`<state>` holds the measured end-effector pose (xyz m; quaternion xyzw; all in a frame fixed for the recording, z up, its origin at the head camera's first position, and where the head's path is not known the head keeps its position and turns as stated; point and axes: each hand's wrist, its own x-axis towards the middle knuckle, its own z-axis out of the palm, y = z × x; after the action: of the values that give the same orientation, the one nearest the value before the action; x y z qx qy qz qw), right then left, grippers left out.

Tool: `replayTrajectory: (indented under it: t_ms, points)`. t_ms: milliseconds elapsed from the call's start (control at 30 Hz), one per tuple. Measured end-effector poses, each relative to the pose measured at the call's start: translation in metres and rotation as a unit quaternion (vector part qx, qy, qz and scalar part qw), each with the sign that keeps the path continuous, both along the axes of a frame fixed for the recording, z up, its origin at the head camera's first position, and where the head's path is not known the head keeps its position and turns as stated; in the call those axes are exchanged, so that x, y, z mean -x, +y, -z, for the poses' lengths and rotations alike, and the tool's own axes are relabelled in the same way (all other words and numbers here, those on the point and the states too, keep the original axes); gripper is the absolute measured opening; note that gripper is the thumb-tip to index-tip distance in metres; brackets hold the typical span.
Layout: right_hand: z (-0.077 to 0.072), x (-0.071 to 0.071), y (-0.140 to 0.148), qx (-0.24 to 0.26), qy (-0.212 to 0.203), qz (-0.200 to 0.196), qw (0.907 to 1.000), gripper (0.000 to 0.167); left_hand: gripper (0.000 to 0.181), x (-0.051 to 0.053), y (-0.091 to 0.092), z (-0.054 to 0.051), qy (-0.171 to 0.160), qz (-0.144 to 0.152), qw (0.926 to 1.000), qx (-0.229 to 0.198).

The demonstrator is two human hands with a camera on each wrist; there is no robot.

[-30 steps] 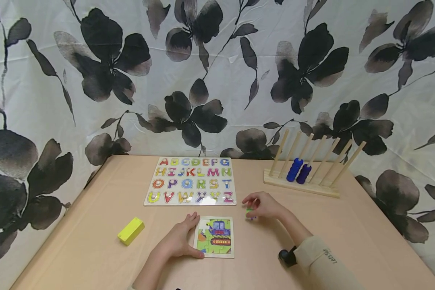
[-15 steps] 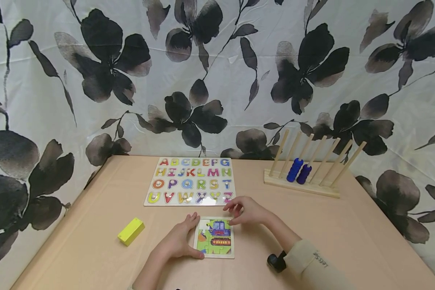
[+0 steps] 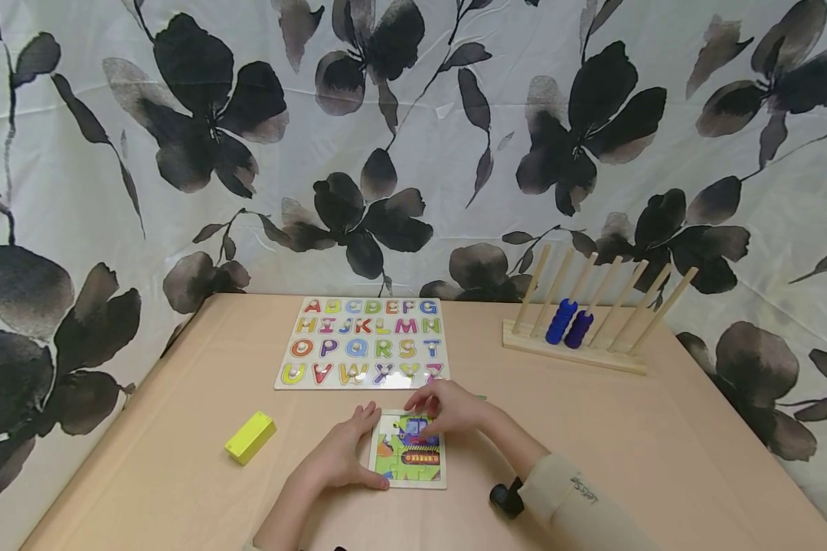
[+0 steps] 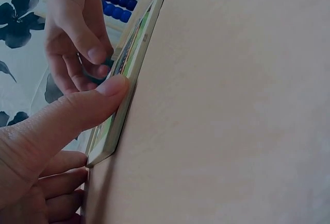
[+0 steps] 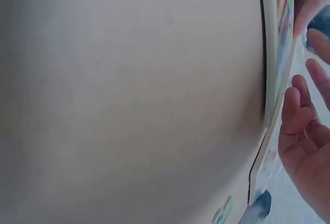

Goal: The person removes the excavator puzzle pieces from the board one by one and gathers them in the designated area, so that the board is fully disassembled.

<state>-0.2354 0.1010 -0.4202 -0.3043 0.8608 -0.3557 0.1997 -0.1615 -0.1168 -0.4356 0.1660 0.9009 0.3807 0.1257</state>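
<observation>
A small wooden tray jigsaw puzzle (image 3: pixel 410 467) with a blue-and-red tracked vehicle on green lies on the table. A pale gap shows near its upper left corner. My left hand (image 3: pixel 344 451) holds its left side, thumb at the near corner and fingers at the far one; in the left wrist view the thumb rests on the frame's edge. Over the upper right part of the puzzle hovers my right hand (image 3: pixel 451 408), thumb and fingers bent and apart. Nothing can be seen between them. A loose puzzle piece (image 5: pixel 223 214) lies on the table, mostly hidden in the head view.
Behind the jigsaw puzzle lies an alphabet board (image 3: pixel 361 342). A wooden peg rack (image 3: pixel 572 350) with blue and dark purple beads (image 3: pixel 579 329) stands at the back right. To the left sits a yellow block (image 3: pixel 250 438). A flowered cloth (image 3: pixel 455 153) hangs behind the table.
My right hand has moved left from the loose piece on the table to above the jigsaw puzzle. The left hand has stayed at the puzzle's left side.
</observation>
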Motion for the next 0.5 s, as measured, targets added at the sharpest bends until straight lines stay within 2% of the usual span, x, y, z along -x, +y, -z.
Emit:
replayTrajectory:
  t_ms: [233, 500]
  points:
    - [0.002, 0.002, -0.012, -0.037, 0.009, -0.006, 0.9993, 0.031, 0.101, -0.001, -0.001, -0.001, 0.003, 0.002, 1.0000, -0.002]
    - [0.002, 0.001, -0.021, -0.086, -0.007, -0.008, 0.9962, 0.031, 0.101, -0.001, -0.001, 0.000, 0.011, 0.008, 0.9999, 0.001]
